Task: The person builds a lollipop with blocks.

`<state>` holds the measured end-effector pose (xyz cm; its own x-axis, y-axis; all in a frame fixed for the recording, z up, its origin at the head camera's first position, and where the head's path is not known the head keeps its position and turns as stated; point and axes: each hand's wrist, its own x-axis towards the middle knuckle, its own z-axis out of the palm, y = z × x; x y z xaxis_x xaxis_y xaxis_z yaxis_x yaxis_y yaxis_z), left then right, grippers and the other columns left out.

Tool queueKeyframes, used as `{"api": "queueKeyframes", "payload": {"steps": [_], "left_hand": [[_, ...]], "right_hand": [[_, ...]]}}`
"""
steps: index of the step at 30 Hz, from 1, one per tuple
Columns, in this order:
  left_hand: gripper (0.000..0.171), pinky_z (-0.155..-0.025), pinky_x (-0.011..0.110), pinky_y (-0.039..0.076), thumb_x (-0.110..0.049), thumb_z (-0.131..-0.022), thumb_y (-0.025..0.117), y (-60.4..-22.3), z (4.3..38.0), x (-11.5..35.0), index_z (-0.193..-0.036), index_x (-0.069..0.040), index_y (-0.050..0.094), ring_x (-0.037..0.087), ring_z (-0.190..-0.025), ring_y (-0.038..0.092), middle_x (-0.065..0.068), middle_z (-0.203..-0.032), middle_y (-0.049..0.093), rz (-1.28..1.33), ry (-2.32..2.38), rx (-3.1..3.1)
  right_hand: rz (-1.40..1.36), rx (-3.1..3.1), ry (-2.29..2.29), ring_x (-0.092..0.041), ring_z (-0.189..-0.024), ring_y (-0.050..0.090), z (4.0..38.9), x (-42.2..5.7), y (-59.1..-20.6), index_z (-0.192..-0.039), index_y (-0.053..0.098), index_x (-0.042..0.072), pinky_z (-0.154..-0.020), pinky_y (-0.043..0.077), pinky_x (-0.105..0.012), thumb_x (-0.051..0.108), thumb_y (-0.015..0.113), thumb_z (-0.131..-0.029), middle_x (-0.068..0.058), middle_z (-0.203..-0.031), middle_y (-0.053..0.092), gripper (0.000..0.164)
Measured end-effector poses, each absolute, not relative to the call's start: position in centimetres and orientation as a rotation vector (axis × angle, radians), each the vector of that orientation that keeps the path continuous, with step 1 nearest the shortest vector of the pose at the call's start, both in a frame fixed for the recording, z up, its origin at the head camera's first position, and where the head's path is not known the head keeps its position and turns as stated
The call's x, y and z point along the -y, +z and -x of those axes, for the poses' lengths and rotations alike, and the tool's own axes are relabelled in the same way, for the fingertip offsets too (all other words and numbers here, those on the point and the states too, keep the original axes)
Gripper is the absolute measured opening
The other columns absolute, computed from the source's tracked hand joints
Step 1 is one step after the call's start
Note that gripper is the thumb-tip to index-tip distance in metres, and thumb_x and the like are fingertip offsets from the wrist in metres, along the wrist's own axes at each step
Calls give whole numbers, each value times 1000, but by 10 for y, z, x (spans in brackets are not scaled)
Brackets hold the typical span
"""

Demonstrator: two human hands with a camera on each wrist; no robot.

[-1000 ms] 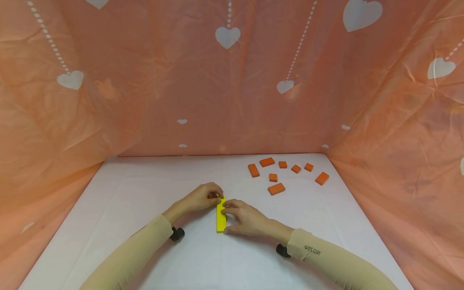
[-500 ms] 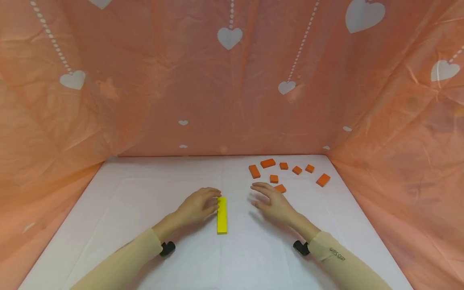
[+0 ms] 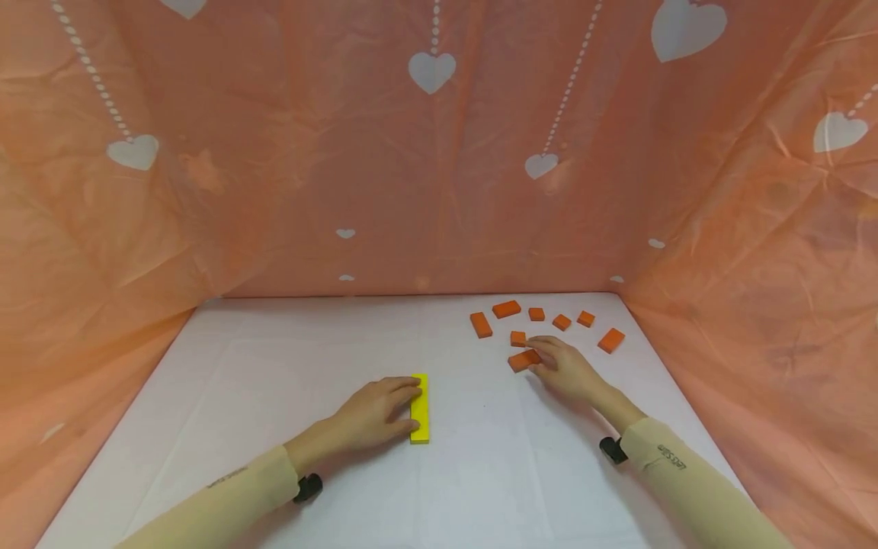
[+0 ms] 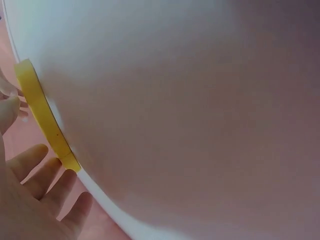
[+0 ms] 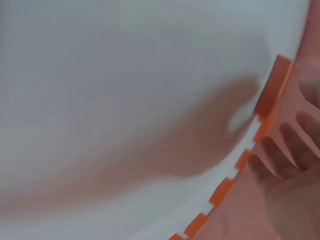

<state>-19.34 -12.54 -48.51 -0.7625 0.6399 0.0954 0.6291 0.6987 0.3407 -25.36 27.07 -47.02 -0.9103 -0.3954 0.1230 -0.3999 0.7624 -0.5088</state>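
A yellow strip of blocks lies lengthwise on the white table, and the left wrist view shows a seam near one end of the yellow strip. My left hand rests at its left side, fingertips and thumb over the top, fingers fairly straight in the left wrist view. Farther right, my right hand reaches over an orange rectangular block, thumb at its near side and fingers at its far side. In the right wrist view its fingers are extended and spread beside the orange block.
Just behind that block is a small orange square block. Several more orange blocks, such as a rectangular one and another, lie scattered at the back right. A pink curtain with white hearts surrounds the table.
My right hand has left the yellow strip and moved right to the orange rectangular block. My left hand has slid slightly nearer along the yellow strip, which stays in place.
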Motion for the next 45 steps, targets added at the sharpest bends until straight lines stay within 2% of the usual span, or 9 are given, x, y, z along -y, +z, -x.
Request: {"api": "queueKeyframes", "payload": {"steps": [6, 19, 27, 38, 45], "left_hand": [[57, -110, 54, 46, -41, -97, 73, -486, 192, 127, -141, -6, 62, 34, -139, 51, 12, -154, 53, -1108, 510, -2882], [59, -109, 53, 48, -41, -95, 75, -485, 190, 126, -141, -6, 63, 34, -137, 53, 14, -151, 54, -1100, 517, -2885], [59, -110, 53, 47, -42, -95, 75, -485, 191, 126, -141, -7, 63, 33, -139, 52, 11, -152, 54, -1079, 538, -2868], [59, -110, 54, 47, -41, -95, 75, -486, 191, 126, -141, -7, 63, 34, -139, 52, 10, -152, 54, -1050, 561, -2845], [59, -110, 55, 47, -41, -95, 75, -484, 191, 124, -141, -7, 62, 34, -138, 53, 10, -152, 54, -1039, 570, -2835]], "right_hand": [[-750, 2960, 808, -48, -137, 50, 261, -281, -473, -141, 62, -1, -114, 39, -64, 8, 67, -99, -25, -145, 57, 43], [-884, 2869, 698, -43, -124, 61, 267, -284, -481, -127, 72, 0, -106, 48, -60, 4, 72, -96, -20, -130, 66, 31], [-883, 2839, 761, -39, -116, 65, 268, -285, -483, -120, 76, 2, -102, 51, -58, 2, 74, -94, -16, -121, 70, 26], [-825, 2779, 959, -36, -116, 64, 267, -268, -484, -124, 76, 6, -101, 52, -56, 6, 75, -94, -11, -121, 69, 29], [-809, 2711, 1077, -38, -118, 63, 269, -233, -475, -125, 75, 3, -105, 50, -58, 5, 75, -94, -16, -124, 68, 30]]}}
